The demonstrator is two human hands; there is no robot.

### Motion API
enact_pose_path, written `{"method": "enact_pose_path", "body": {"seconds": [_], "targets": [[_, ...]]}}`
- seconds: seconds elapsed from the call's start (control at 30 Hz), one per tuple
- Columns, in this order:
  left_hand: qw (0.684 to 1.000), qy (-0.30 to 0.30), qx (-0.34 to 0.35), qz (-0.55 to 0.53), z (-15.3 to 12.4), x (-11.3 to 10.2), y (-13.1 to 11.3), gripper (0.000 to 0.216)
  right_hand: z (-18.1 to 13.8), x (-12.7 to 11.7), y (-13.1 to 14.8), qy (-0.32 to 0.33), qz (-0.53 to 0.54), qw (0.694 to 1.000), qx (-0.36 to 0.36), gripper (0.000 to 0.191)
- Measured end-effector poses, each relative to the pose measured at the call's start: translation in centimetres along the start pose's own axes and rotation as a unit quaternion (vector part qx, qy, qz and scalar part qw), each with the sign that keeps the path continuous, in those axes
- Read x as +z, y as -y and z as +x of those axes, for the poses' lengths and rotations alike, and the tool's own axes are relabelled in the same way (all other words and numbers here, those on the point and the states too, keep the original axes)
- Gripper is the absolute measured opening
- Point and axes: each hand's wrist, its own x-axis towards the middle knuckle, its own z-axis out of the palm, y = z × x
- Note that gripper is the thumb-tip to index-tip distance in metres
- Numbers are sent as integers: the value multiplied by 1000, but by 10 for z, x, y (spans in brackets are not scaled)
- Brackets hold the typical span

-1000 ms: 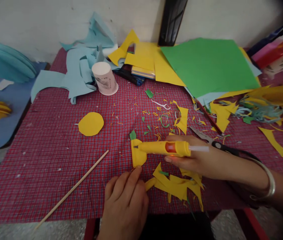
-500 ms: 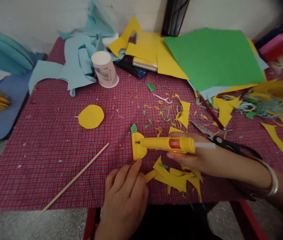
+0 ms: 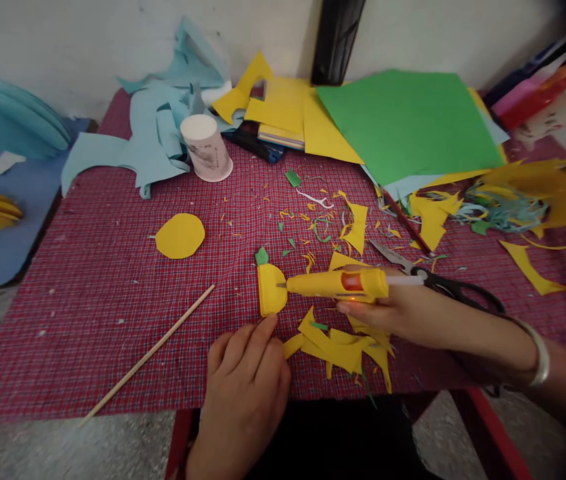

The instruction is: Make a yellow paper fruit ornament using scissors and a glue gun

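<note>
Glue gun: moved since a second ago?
Yes, rightward: the glue gun is farther from the wooden stick, its tip now near the curved edge of the yellow half-circle.

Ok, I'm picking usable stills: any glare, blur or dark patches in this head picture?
In the head view: upper right corner black; pale reflections on the glossy black rectangular panel; the pale wooden stick blurs at its near end; a small orange glow by the yellow plastic glue gun.

Glue gun (image 3: 330, 283), its handle out of sight
</note>
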Motion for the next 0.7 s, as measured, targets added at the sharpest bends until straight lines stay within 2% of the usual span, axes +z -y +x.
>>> {"method": "enact_pose_path", "body": {"seconds": [0.1, 0.23, 0.3, 0.47, 0.63, 0.7], "targets": [[1000, -1, 4, 2, 1, -1, 0, 9, 4, 1, 10, 7, -33, 999, -15, 14], [1000, 4, 4, 4, 3, -1, -1, 9, -3, 1, 20, 71, -64, 995, -10, 20], [1000, 3, 5, 7, 3, -2, -2, 8, -9, 2, 19, 82, -58, 995, -3, 21], [1000, 2, 5, 8, 3, -2, -2, 8, -16, 3, 14, 65, -37, 997, 1, 21], [1000, 7, 1, 4, 3, -1, -1, 8, -9, 4, 14, 73, -31, 997, 0, 17], [1000, 5, -2, 5, 2, 0, -1, 8, -4, 4, 12, 43, -29, 999, -2, 15]]}}
